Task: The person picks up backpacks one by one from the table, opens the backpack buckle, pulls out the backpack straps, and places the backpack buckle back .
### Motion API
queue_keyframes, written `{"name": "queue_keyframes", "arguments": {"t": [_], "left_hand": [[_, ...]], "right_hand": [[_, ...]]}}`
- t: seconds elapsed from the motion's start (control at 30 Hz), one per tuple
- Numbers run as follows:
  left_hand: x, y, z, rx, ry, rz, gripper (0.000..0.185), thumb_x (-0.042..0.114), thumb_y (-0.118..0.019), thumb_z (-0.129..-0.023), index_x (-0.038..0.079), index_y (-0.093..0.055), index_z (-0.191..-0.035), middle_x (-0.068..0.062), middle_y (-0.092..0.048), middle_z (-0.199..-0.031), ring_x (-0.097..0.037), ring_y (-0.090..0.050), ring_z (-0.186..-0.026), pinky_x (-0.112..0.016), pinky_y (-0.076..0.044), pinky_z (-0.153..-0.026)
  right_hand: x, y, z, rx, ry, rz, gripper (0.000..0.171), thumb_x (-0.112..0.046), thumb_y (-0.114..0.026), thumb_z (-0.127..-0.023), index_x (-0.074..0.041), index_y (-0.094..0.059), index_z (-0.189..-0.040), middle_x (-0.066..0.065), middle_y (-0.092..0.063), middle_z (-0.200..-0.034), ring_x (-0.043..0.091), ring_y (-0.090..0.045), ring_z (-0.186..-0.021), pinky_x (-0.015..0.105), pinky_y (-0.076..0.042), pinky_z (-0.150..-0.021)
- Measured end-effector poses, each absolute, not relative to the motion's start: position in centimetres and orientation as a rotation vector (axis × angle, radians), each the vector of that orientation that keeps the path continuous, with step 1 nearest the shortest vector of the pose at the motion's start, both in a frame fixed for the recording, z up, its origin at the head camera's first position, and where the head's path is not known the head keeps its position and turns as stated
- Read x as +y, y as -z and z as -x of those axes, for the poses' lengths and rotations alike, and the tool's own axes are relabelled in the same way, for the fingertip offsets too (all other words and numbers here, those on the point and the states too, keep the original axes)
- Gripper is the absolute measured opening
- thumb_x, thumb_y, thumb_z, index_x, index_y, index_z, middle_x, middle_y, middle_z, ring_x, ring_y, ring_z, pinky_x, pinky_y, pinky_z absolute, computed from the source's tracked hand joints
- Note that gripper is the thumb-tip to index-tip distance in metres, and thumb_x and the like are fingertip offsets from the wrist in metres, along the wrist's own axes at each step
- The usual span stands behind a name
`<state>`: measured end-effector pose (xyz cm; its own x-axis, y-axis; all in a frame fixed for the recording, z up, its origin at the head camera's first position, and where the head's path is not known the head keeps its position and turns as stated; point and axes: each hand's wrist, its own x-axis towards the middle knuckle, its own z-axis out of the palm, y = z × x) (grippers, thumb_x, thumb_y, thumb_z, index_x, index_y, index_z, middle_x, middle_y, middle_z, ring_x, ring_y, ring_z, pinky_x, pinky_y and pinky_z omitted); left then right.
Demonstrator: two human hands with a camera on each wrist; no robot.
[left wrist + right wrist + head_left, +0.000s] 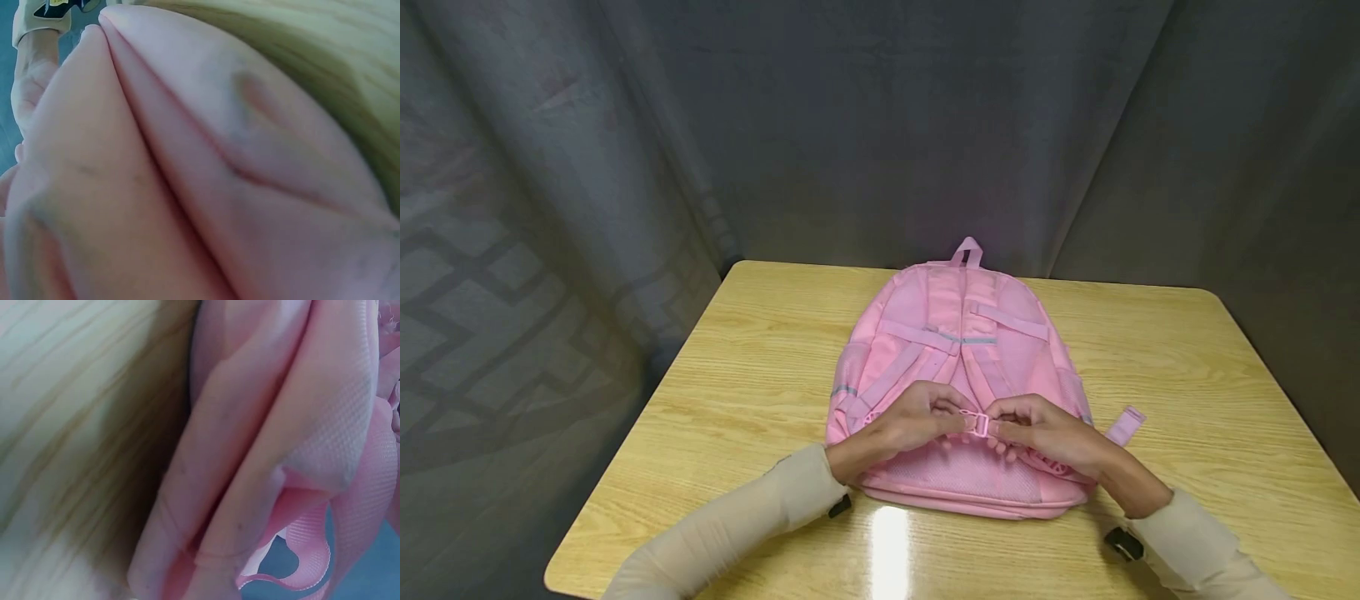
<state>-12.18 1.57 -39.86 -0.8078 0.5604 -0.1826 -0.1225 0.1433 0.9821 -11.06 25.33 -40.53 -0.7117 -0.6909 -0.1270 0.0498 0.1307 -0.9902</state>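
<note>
A pink backpack [955, 483] lies on the table with its shoulder straps [917, 335] facing up and its top loop [968, 247] pointing away from me. Low on its back, a pink plastic buckle [981, 425] sits between my two hands. My left hand [917, 417] pinches the buckle's left side between thumb and fingers. From the right, my right hand [1052, 433] pinches the other side. Pink fabric [169, 169] of the bag's side fills most of the left wrist view. In the right wrist view, a loop of webbing [309, 544] hangs beside the bag's folded side.
The light wood table [760, 350] has rounded corners. One loose strap end [1125, 426] sticks out past the bag's right side. Grey curtains [880, 133] hang behind and to the left. Light glares on the tabletop near the front edge.
</note>
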Motion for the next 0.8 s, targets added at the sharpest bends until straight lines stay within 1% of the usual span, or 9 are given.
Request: {"name": "queue_keyframes", "arguments": {"t": [0.17,0.33,0.57,0.67,0.8], "left_hand": [[1.66,39.98,12.22,1.912,-1.713,-0.418,0.018,-0.002,-0.068,-0.087,-0.005,-0.067,-0.104,-0.024,-0.071,-0.090,-0.019,-0.064,-0.068,-0.029,-0.059,-0.059],[1.67,40.10,12.21,1.921,-1.704,-0.423,0.017,0.000,-0.070,-0.087,-0.004,-0.068,-0.103,-0.022,-0.072,-0.089,-0.020,-0.065,-0.070,-0.029,-0.059,-0.059],[1.70,40.22,12.18,1.924,-1.705,-0.420,0.018,0.001,-0.070,-0.087,-0.004,-0.068,-0.103,-0.019,-0.072,-0.087,-0.020,-0.065,-0.070,-0.028,-0.058,-0.058],[1.69,40.23,12.19,1.929,-1.703,-0.422,0.017,0.002,-0.071,-0.087,-0.004,-0.068,-0.104,-0.019,-0.072,-0.087,-0.020,-0.066,-0.071,-0.028,-0.058,-0.058],[1.67,40.25,12.18,1.934,-1.701,-0.429,0.017,0.001,-0.070,-0.087,-0.004,-0.068,-0.104,-0.017,-0.072,-0.086,-0.021,-0.066,-0.072,-0.027,-0.058,-0.058]], "right_hand": [[25.31,40.55,11.09,1.839,1.641,0.612,0.027,-0.011,-0.053,-0.102,0.015,-0.058,-0.109,0.004,-0.062,-0.087,0.008,-0.062,-0.073,0.024,-0.059,-0.064],[25.20,40.54,11.06,1.826,1.648,0.625,0.024,-0.010,-0.053,-0.102,0.012,-0.059,-0.108,0.004,-0.062,-0.086,0.008,-0.062,-0.072,0.021,-0.057,-0.063],[25.11,40.51,11.02,1.820,1.650,0.640,0.025,-0.010,-0.053,-0.103,0.013,-0.059,-0.108,0.002,-0.062,-0.086,0.008,-0.062,-0.070,0.015,-0.051,-0.057],[25.16,40.51,11.04,1.826,1.643,0.618,0.026,-0.011,-0.053,-0.102,0.014,-0.059,-0.108,0.003,-0.062,-0.086,0.008,-0.063,-0.070,0.017,-0.053,-0.058],[25.29,40.44,11.07,1.814,1.633,0.575,0.026,-0.012,-0.054,-0.102,0.013,-0.059,-0.108,0.005,-0.064,-0.088,0.009,-0.064,-0.073,0.022,-0.058,-0.064]]}}
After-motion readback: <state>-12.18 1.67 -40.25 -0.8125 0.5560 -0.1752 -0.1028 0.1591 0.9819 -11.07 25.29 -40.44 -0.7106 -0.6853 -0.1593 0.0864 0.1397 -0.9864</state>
